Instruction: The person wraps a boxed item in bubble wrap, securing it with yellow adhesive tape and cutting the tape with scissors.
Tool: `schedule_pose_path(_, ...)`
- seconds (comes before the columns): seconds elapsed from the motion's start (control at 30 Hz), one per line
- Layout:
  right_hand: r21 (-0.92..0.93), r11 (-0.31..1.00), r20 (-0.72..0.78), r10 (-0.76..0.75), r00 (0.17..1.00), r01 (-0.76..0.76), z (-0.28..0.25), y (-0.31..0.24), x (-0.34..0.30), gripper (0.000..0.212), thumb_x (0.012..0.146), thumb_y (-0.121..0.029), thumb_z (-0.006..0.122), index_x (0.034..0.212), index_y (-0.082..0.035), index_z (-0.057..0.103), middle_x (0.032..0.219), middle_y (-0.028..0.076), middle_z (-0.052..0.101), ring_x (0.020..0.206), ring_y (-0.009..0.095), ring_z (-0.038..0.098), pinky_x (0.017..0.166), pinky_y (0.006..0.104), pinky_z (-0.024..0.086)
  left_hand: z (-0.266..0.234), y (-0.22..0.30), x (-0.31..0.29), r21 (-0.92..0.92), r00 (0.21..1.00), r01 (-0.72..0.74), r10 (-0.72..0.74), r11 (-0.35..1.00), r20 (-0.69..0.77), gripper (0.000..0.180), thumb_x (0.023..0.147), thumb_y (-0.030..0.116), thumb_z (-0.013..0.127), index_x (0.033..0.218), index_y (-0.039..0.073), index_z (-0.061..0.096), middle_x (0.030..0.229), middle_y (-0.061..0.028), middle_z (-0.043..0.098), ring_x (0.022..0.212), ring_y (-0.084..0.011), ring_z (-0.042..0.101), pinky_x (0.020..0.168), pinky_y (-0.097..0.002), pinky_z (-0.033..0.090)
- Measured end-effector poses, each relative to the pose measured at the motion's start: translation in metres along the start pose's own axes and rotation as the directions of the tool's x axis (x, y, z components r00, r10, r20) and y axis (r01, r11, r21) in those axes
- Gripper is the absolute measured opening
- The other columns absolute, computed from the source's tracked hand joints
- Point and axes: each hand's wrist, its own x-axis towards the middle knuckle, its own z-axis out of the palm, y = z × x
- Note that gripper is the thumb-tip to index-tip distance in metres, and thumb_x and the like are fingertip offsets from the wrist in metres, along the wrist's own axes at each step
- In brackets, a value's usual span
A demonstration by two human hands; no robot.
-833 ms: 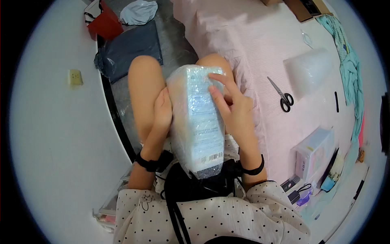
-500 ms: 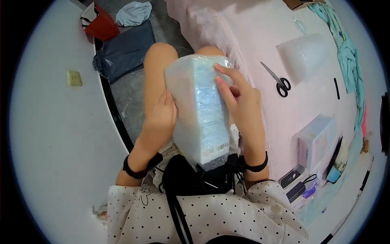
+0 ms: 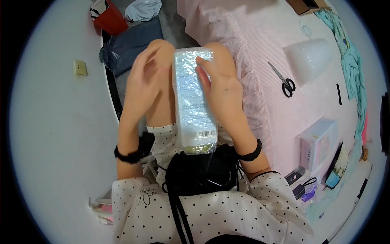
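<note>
Upright between my thighs stands a bubble-wrapped box (image 3: 191, 97), its narrow pale blue side facing up at me and a barcode at the near end. My right hand (image 3: 222, 87) grips its right edge, with fingertips resting on the film of the upper part. Off the box to the left is my left hand (image 3: 143, 83), over my left knee, its fingers apart, slightly blurred and holding nothing. A black pouch (image 3: 195, 175) with drawstrings sits in my lap, touching the box's near end.
Scissors (image 3: 283, 81) and a bubble wrap roll (image 3: 310, 59) lie on the pink bed sheet (image 3: 268, 118) to my right. Nearby stands a wrapped pastel box (image 3: 317, 142). A red bag (image 3: 109, 20) and a dark plastic parcel (image 3: 132, 44) are on the floor by the left wall.
My left hand has let go of the box and moved left and up. The box has turned so its narrow side faces up more squarely; my right hand has shifted left with it.
</note>
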Motion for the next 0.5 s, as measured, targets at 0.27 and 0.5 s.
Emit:
schedule_pose_path(0.27, 0.486, 0.846, 0.102, 0.194, 0.976, -0.22, -0.042, 0.017, -0.009, 0.032, 0.085, -0.022, 0.063, 0.114, -0.009, 0.059, 0.074, 0.016, 0.063, 0.064, 0.029, 0.062, 0.062, 0.0359, 0.049, 0.025, -0.006, 0.032, 0.064, 0.853, -0.082, 0.037, 0.995, 0.521, 0.043, 0.085, 0.023, 0.064, 0.122, 0.003, 0.054, 0.126, -0.016, 0.052, 0.119, -0.0268, 0.048, 0.099, -0.0356, 0.037)
schedule_pose_path(0.5, 0.417, 0.905, 0.621, -0.213, 0.754, -0.088, -0.048, 0.059, -0.117, 0.064, 0.071, -0.011, 0.074, 0.125, 0.001, 0.041, 0.109, 0.022, 0.054, 0.102, 0.037, 0.053, 0.089, 0.04, 0.043, 0.018, -0.009, 0.026, 0.185, 0.843, -0.305, 0.174, 0.934, 0.508, 0.052, 0.085, 0.025, 0.063, 0.131, 0.007, 0.049, 0.141, -0.0138, 0.041, 0.13, -0.0275, 0.037, 0.108, -0.0383, 0.027)
